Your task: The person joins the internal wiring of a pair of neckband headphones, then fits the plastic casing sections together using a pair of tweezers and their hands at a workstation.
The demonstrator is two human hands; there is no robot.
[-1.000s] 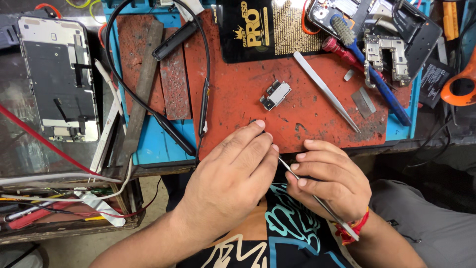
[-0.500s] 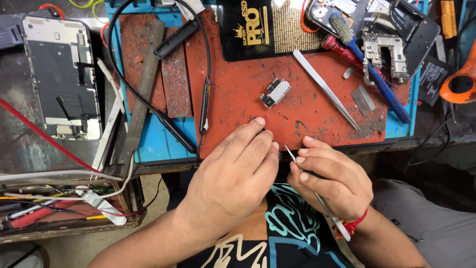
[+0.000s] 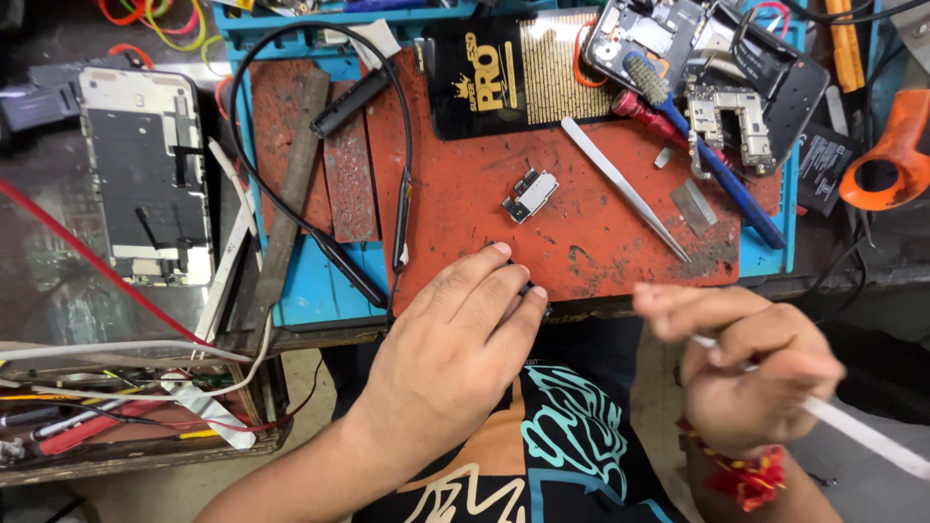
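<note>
The cluttered repair surface (image 3: 320, 334) carries a worn red mat (image 3: 581, 232) on a blue one. At its near edge the left hand (image 3: 455, 353) stays pressed down, its grip closed on a small dark part (image 3: 528, 291), while the right hand (image 3: 751, 373), pinching thin tweezers (image 3: 852, 426), has swung away to the right, so the probing has paused. Farther back, a black card-shaped package (image 3: 484, 82) with a gold panel lies at the mat's far edge, beside a small silver component (image 3: 530, 195).

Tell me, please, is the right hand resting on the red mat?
No, the right hand is raised off the red mat, past the bench edge, holding a thin metal tool.
</note>
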